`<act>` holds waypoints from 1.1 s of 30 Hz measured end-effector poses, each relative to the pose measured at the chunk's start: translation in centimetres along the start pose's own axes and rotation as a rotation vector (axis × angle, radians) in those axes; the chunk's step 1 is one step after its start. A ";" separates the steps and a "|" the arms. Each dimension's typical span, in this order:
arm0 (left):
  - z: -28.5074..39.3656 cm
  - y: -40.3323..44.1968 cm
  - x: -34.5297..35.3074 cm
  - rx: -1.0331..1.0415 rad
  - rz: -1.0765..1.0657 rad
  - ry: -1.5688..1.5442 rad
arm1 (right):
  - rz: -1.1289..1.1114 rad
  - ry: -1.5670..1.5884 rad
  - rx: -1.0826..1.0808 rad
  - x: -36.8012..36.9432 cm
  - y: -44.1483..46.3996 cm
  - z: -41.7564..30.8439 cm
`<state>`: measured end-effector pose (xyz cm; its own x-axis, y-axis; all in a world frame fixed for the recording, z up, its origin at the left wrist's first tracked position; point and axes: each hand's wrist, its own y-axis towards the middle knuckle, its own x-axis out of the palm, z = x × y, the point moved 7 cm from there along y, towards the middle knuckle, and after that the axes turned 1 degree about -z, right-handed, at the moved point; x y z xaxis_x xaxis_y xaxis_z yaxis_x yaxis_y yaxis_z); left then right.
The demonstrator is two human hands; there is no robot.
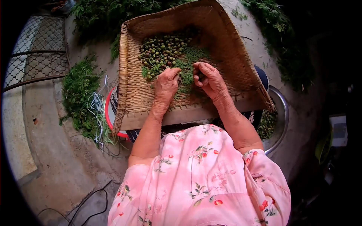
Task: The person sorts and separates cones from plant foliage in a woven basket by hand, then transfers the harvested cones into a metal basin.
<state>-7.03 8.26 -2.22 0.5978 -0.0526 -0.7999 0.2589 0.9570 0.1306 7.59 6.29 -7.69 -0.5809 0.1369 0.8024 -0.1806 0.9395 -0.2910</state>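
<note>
A woven wicker tray (130, 75) with raised sides rests across my lap. Small round green-brown cones (162, 47) are heaped toward its far left, and feathery green sprigs (194, 54) lie beside them near the middle. Over the near part of the heap, my left hand (166, 83) is closed, thumb and fingers pinched together; what they hold is too small to make out. My right hand (212, 81) hovers just to the right, fingers curled in, with a few of the dark round cones partly visible in the palm.
A metal basin (284, 109) holding more green cones stands at my right. A red-rimmed basin (109, 109) shows at my left, beside pale plastic strings (98, 113) and a pile of greenery (79, 90). Leafy branches (102, 19) lie beyond the tray. Black cable (88, 199) crosses the concrete floor.
</note>
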 end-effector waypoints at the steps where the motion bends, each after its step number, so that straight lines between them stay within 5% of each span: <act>1: 0.1 0.0 -0.6 -0.019 0.058 -0.108 | 0.005 -0.003 -0.003 0.0 0.0 0.0; 10: -1.0 -0.4 -0.3 -0.105 0.036 -0.046 | 0.029 -0.010 0.010 0.0 0.2 0.2; 16: 1.9 0.3 1.0 0.151 0.103 0.271 | 0.024 -0.015 0.007 -0.1 0.2 0.2; 20: 1.9 0.7 1.7 0.089 0.015 0.388 | 0.017 -0.018 0.000 0.0 0.2 0.1; 33: 1.2 0.7 1.8 0.037 -0.002 0.263 | 0.018 -0.008 0.017 0.0 0.3 0.2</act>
<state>-4.86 8.46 -2.92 0.3811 0.0258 -0.9242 0.2903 0.9457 0.1460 7.35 6.49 -7.87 -0.5901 0.1510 0.7931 -0.1835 0.9315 -0.3139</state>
